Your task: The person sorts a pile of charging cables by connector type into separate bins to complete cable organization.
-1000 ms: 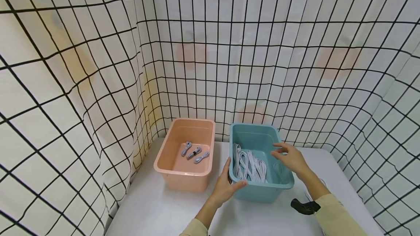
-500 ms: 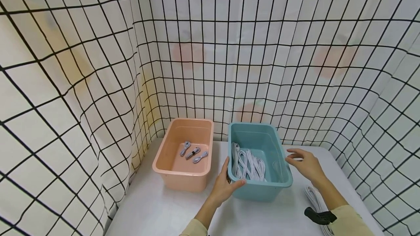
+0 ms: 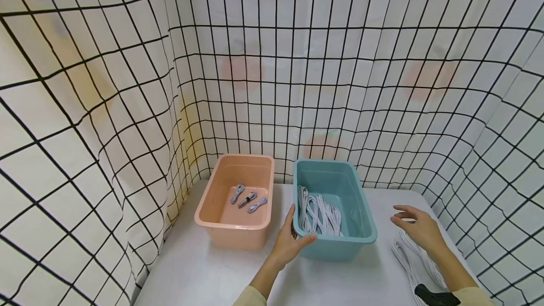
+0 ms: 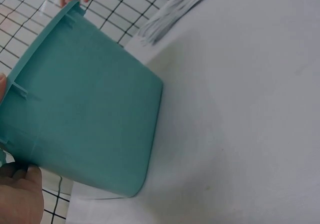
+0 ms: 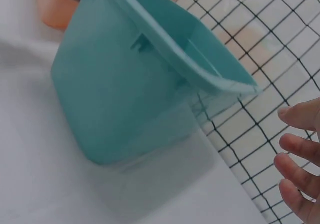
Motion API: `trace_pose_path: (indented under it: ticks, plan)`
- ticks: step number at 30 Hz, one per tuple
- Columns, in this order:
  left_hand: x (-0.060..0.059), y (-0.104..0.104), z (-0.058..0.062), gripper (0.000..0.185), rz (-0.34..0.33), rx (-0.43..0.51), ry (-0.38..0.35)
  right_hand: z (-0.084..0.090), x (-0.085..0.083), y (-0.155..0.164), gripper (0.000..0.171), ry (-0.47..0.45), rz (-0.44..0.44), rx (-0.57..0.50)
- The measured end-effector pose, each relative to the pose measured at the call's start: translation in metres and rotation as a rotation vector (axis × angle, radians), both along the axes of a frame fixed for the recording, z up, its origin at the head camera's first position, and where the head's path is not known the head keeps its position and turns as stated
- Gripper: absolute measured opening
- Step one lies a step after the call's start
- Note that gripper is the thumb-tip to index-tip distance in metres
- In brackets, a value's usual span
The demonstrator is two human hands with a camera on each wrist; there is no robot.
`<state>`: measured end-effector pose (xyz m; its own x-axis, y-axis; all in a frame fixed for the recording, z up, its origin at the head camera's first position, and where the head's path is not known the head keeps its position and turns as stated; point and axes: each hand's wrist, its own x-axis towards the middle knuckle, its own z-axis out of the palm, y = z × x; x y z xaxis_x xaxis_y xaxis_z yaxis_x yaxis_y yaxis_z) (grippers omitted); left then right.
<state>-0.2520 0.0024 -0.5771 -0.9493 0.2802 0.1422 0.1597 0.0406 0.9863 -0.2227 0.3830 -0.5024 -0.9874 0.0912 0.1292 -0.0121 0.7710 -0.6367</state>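
Observation:
In the head view a teal plastic bin (image 3: pixel 331 250) stands on the table, holding several bundles of white cable (image 3: pixel 327 218) along its left side. My left hand (image 3: pixel 285 245) grips the bin's near left corner, thumb over the front rim and fingers against the left side. To the right of the bin, my right hand (image 3: pixel 418 230) hovers with relaxed, slightly bent fingers and nothing in them. Loops of white cable (image 3: pixel 403 259) lie on the table below that hand, partly covered by the forearm. The left wrist view shows the teal bin's outer wall (image 4: pixel 90 98) close up.
A peach bin (image 3: pixel 238 238) stands left of the teal one, with small tied grey cable bundles (image 3: pixel 248 199) on its floor. Black netting (image 3: pixel 276 55) over pale cloth encloses the white table (image 3: pixel 204 273) at the back and sides.
My right hand has drawn out from above the teal bin and moved right over the cable on the table. My left hand keeps its hold on the bin's corner.

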Motion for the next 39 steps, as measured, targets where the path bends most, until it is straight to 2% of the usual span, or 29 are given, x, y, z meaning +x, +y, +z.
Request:
trace_pose_path:
  ticks: [10,16,21,31,39]
  plan:
    - [-0.003,0.0,0.005,0.107,0.005,0.028,0.001,-0.021,0.007,0.029,0.061,0.012,-0.061,0.056]
    - [-0.005,-0.003,0.005,0.107,0.013,0.012,0.002,-0.055,0.013,0.039,0.066,-0.035,-0.13,0.028]
    - [-0.004,-0.002,0.004,0.106,0.012,0.01,-0.005,-0.086,0.024,0.043,0.06,-0.038,-0.203,0.018]
    - [0.001,-0.001,0.003,0.105,0.014,0.0,-0.03,-0.135,0.039,0.045,0.064,-0.12,-0.299,-0.032]
    - [0.002,-0.001,0.0,0.105,0.02,-0.012,-0.025,-0.155,0.044,0.045,0.065,-0.15,-0.336,-0.067]
